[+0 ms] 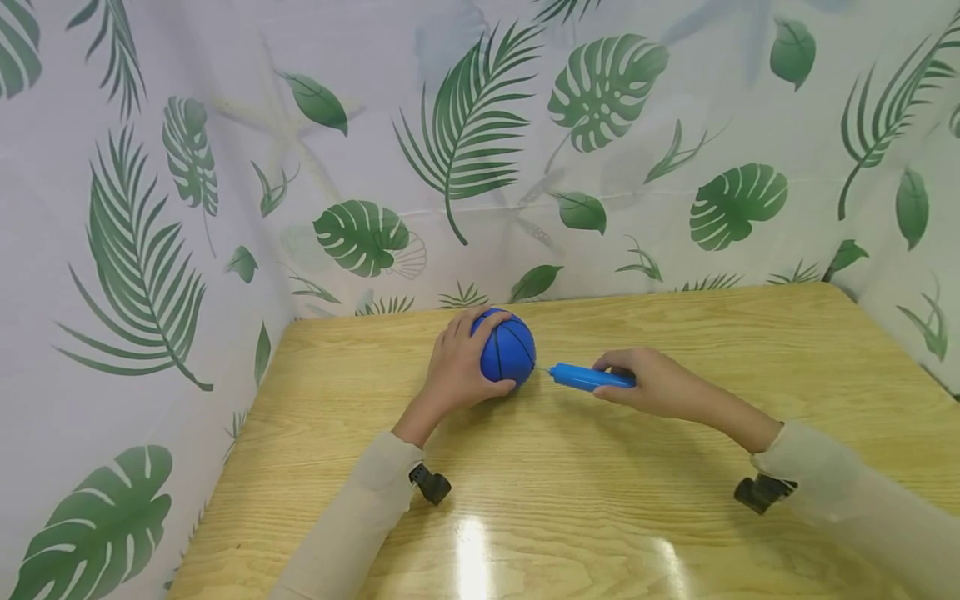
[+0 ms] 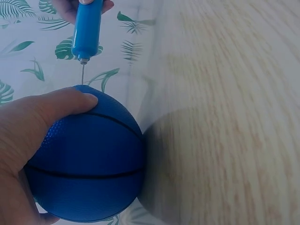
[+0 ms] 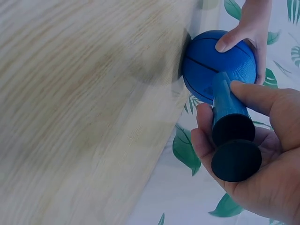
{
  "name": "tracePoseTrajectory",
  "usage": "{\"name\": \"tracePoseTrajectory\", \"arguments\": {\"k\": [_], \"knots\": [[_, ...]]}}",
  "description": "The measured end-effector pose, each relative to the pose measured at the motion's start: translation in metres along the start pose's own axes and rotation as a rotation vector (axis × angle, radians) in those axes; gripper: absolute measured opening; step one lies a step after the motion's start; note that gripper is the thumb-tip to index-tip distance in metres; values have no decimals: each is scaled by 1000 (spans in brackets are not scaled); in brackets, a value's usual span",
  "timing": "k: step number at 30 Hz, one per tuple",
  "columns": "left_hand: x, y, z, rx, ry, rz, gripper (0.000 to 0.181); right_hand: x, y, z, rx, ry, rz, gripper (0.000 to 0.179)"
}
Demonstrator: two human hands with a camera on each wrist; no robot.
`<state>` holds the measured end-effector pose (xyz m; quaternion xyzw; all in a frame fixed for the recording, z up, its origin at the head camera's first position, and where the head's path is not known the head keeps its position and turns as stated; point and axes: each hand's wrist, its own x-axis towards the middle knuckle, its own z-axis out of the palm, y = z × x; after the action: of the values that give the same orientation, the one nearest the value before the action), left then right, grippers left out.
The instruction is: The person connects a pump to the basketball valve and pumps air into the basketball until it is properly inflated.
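A small blue basketball (image 1: 512, 352) with black seams sits on the wooden table. My left hand (image 1: 462, 360) grips it from the left, thumb at the near side and fingers over the top. To the right, my right hand (image 1: 652, 382) holds a blue hand pump (image 1: 588, 377), its barrel aimed at the ball. A thin metal needle (image 2: 83, 74) runs from the pump's tip to the ball's surface, close by my left thumb. In the right wrist view the black end of the pump (image 3: 236, 160) faces the camera, with fingers and thumb wrapped around the barrel.
The light wood table (image 1: 570, 492) spreads out around both hands. Behind it and along the left side hangs a white cloth (image 1: 480, 275) printed with green leaves. Each wrist carries a small black camera (image 1: 431, 484) on a strap.
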<state>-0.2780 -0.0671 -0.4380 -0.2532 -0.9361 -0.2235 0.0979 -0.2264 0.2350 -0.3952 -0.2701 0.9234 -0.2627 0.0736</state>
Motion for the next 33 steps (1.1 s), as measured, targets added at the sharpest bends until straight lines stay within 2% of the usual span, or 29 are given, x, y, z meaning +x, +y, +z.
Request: {"name": "tracePoseTrajectory", "arguments": {"k": [6,12,18,33], "knots": [[0,-8,-3,-51,10,-34,98,-15,15,-8,42,65,20,35],[2,-6,-3,-9,-5,-1,99,-21,22,-12,99,85,53,36],[3,2,2,15,-6,14,100,-21,22,-11,90,121,40,36],[-2,-1,2,-47,21,10,99,-5,14,0,136,206,45,32]]}}
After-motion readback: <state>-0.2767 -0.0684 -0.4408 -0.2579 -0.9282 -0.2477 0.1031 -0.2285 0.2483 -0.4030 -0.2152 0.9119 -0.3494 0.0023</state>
